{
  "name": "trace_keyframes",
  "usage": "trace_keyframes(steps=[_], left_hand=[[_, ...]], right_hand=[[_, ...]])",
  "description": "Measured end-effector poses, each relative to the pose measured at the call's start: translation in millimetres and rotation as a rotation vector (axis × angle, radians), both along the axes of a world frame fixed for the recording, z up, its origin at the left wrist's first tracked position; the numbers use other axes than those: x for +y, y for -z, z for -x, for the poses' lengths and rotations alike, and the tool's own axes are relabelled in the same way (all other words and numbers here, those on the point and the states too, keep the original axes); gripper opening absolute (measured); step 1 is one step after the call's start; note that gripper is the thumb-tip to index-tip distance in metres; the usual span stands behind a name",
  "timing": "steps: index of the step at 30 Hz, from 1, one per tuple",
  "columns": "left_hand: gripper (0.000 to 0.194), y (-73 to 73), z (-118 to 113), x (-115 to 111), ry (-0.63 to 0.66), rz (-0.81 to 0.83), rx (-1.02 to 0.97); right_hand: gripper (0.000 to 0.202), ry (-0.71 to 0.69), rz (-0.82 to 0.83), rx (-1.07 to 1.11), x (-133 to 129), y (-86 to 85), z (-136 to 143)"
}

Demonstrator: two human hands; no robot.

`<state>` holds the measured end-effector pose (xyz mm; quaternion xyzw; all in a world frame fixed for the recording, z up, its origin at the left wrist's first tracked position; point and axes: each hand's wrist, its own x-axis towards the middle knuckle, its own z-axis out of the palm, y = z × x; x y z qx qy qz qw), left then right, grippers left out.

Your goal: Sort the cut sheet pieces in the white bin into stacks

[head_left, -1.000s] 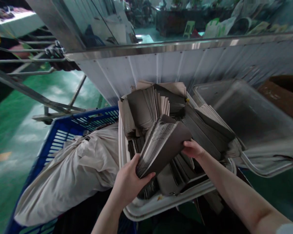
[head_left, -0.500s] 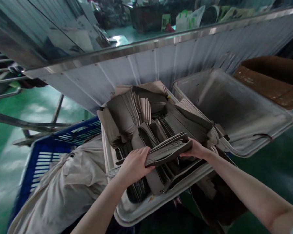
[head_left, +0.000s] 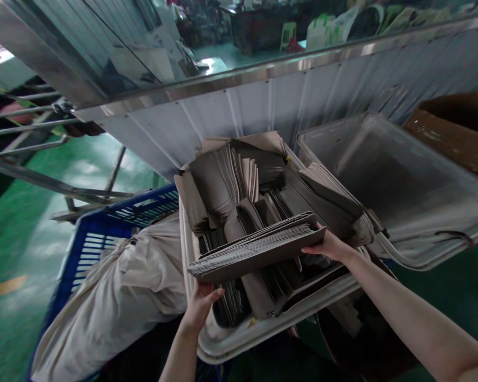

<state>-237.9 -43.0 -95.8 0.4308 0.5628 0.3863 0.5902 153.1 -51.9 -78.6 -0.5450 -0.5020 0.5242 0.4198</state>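
A thick stack of grey flat pieces [head_left: 258,249], like card or fabric panels, is held slanting over a white plastic tub [head_left: 219,353]. My right hand [head_left: 330,247] grips the stack's right end, thumb in front. Under the left end lies my left hand [head_left: 201,306]; its fingers go out of sight beneath the stack and its thumb sticks out to the side. Inside the tub, more bundles of the same grey pieces [head_left: 209,183] stand and lean against each other. Pale edges of many layers show along the top of the held stack.
To the left stands a blue slatted crate [head_left: 83,254] with beige cloth [head_left: 143,281] over it. A greyish plastic bin [head_left: 406,185] and a brown cardboard box [head_left: 454,132] are at the right. Behind runs a ribbed metal wall [head_left: 247,106] with a window above.
My left hand has moved from the top of the stack down to beneath its left end, and the layered edges now show along its length. My right hand keeps its grip. The view has shifted left.
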Motion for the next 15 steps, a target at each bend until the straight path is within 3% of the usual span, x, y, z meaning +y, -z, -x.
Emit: trace_keyframes(steps=[3,7,11,15], left_hand=[[0.068,5.1,-23.6,-8.3,-0.020,0.012,0.008],[0.064,2.7,-26.4,-9.4,0.072,-0.045,0.075],[0.057,20.8,-20.9,-18.6,0.115,-0.144,0.162],[0.032,34.8,-23.4,-29.9,0.155,-0.280,0.296]], right_hand=[[0.058,-0.008,-0.033,-0.098,-2.1,4.8,-5.0],[0.044,-0.036,-0.002,-0.178,-5.4,12.1,-21.2],[0.041,-0.159,-0.030,-0.273,-3.8,18.6,-35.2],[0.053,-0.105,-0.111,-0.301,-3.5,16.8,-39.0]])
